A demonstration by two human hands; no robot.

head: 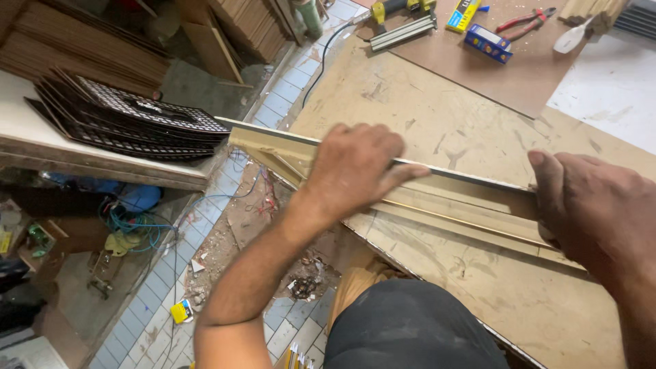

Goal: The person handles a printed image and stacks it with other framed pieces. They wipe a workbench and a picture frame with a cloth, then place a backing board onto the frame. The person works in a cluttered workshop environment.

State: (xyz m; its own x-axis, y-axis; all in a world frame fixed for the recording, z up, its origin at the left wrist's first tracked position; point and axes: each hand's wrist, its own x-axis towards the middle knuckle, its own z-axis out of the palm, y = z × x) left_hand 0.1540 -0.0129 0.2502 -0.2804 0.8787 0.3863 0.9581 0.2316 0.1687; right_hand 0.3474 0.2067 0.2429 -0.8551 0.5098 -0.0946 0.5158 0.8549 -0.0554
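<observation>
A long cream moulding strip with a gold line (451, 208) lies along the near edge of a worn plywood worktop (437, 116), its left end jutting past the table over the floor. My left hand (355, 167) is clamped over the strip near that overhanging end. My right hand (591, 205) grips the same strip farther right, thumb on its top edge. A thin metal edge runs along the top of the strip between both hands.
At the back lie a nail gun (400, 20), a blue box (487, 42), red pliers (526, 22) and a brown board (492, 68). A stack of dark lattice panels (130, 116) sits on a shelf at left. Below, tiled floor (171, 301) holds debris and wires.
</observation>
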